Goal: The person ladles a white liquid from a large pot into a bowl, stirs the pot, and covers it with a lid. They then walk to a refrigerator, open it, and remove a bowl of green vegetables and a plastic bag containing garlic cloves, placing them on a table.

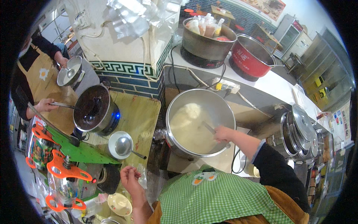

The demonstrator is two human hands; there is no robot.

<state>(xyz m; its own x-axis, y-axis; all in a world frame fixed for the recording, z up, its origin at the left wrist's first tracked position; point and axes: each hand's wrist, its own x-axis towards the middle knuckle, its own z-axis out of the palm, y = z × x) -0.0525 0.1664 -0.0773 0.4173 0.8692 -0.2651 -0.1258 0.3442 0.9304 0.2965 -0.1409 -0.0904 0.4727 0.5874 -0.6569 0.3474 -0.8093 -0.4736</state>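
Observation:
A large steel pot (171,138) stands in front of me, holding cloudy pale-yellow liquid with a whitish foamy lump (192,110) in it. My right hand (223,134) reaches over its right side, closed round a metal-handled utensil (209,128) whose lower end is hidden in the liquid. Off to the left, my left hand (130,176) hovers with its fingers curled in and nothing visible between them. Nearest to it are a white bowl (112,145) with a metal ladle (123,146) resting in it and a crumpled clear plastic piece (142,180).
At left a co-worker's hands hold a bowl (76,63) and a saucepan (106,112) of dark liquid. Below are orange-clamped cylinders (67,183) and a yellow bowl (125,209). A bottle-filled pot (209,43) and red pot (248,67) stand behind; stacked lids (300,123) are right.

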